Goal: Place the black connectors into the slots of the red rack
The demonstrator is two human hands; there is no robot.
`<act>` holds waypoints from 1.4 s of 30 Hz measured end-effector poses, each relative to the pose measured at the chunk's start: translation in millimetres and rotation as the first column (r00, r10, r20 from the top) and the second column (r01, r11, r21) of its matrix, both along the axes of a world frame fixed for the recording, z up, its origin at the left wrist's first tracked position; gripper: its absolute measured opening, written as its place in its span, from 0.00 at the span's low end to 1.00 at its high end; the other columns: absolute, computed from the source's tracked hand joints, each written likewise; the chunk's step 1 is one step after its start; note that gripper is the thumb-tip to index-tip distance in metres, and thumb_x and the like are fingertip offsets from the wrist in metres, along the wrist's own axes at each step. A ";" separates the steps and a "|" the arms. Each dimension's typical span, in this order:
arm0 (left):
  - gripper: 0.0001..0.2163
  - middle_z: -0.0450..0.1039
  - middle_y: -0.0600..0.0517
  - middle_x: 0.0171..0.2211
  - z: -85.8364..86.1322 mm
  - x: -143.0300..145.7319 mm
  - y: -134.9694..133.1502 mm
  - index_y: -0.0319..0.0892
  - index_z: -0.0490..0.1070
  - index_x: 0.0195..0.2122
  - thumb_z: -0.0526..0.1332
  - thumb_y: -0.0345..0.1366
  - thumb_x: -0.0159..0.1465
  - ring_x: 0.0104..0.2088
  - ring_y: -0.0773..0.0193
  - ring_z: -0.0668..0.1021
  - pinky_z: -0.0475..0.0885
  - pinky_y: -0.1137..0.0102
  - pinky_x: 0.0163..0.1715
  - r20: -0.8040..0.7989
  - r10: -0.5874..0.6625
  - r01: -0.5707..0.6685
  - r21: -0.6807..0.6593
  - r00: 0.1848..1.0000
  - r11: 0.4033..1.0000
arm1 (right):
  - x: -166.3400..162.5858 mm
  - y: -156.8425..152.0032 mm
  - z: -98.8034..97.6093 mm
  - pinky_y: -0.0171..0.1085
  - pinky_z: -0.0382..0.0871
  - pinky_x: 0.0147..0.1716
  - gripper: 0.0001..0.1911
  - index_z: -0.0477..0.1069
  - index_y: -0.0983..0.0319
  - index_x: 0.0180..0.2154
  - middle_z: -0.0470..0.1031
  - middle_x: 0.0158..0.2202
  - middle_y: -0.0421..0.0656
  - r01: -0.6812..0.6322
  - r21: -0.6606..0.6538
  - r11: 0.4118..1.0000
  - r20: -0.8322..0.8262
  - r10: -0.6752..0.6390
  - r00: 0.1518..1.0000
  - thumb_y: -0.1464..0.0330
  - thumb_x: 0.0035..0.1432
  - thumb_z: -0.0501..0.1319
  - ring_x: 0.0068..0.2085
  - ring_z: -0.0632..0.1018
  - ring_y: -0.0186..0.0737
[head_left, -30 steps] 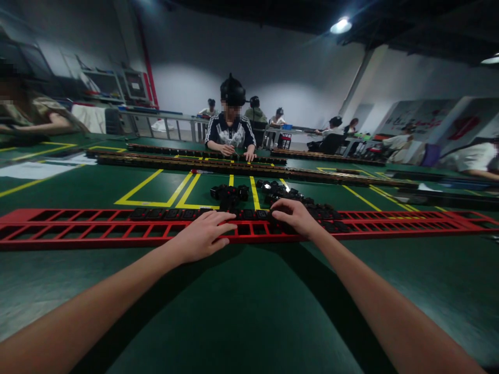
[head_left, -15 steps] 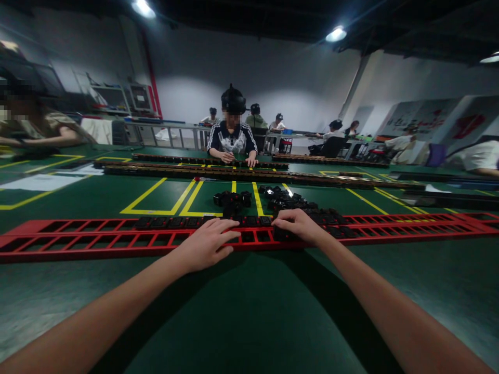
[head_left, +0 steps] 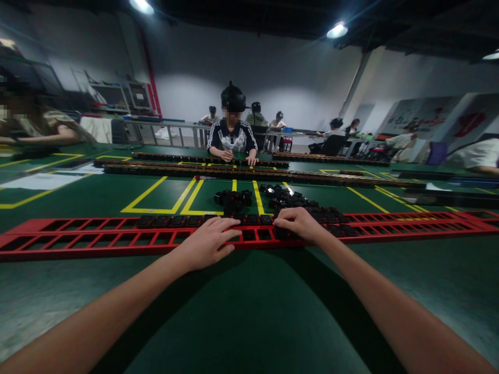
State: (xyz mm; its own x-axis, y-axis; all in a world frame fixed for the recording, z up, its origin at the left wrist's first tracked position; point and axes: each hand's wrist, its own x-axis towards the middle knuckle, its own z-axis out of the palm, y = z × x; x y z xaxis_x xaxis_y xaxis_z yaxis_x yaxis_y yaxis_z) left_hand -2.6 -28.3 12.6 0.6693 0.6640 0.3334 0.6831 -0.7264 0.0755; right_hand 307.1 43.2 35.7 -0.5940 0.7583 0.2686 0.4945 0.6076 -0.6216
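A long red frame (head_left: 117, 252) with two rows of rectangular openings lies across the green table. Black square modules that look like power sockets (head_left: 177, 222) sit in part of its far row. My left hand (head_left: 210, 241) rests palm down over the frame, fingers stretched out and holding nothing visible. To its right, my right hand (head_left: 298, 223) has its fingers curled and pressed on a black socket module (head_left: 281, 233) at the near row. That module is partly hidden by the fingers. More black modules sit in the frame right of this hand.
Loose black modules lie in a pile (head_left: 290, 199) and a smaller cluster (head_left: 234, 198) just beyond the frame. Farther off are long dark rails (head_left: 187, 170) and a red-handled screwdriver-like tool (head_left: 200, 177). Across the table a person (head_left: 233, 132) works. White paper (head_left: 42, 182) lies left.
Both hands stay in nearly the same place and pose. The view has shifted very slightly.
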 end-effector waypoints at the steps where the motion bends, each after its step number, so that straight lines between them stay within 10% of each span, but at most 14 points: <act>1: 0.16 0.63 0.45 0.65 0.2 0.1 -0.1 0.45 0.70 0.57 0.59 0.35 0.68 0.63 0.51 0.67 0.61 0.52 0.63 -0.001 0.000 0.000 -0.001 1.000 1.000 | 0.0 0.3 -0.6 0.38 0.64 0.33 0.23 0.73 0.62 0.23 0.72 0.27 0.42 0.004 0.009 1.000 0.000 -0.004 1.000 0.52 0.61 0.60 0.30 0.72 0.38; 28: 0.15 0.63 0.46 0.65 -0.6 -0.9 0.3 0.45 0.70 0.56 0.59 0.36 0.68 0.63 0.51 0.66 0.61 0.52 0.63 0.013 -0.003 0.004 -0.010 1.000 1.000 | -2.4 2.4 -1.3 0.42 0.72 0.43 0.10 0.79 0.60 0.38 0.81 0.37 0.44 0.144 -0.003 0.990 0.004 -0.144 0.990 0.64 0.60 0.61 0.40 0.79 0.43; 42: 0.16 0.63 0.45 0.65 -0.7 -1.3 0.5 0.44 0.70 0.57 0.59 0.36 0.69 0.63 0.51 0.67 0.61 0.52 0.63 -0.001 0.001 -0.001 -0.002 1.000 1.000 | -11.4 -1.0 -8.1 0.41 0.70 0.44 0.10 0.79 0.58 0.40 0.80 0.40 0.44 0.068 0.299 0.952 0.182 -0.126 0.975 0.68 0.64 0.58 0.42 0.79 0.43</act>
State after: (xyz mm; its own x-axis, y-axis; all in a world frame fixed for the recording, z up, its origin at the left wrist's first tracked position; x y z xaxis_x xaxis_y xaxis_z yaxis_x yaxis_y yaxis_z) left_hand -3.9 -27.7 12.0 0.6690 0.6653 0.3314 0.6836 -0.7258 0.0768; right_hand 295.7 42.2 27.6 -0.5847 0.7221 0.3697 0.6546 0.6891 -0.3108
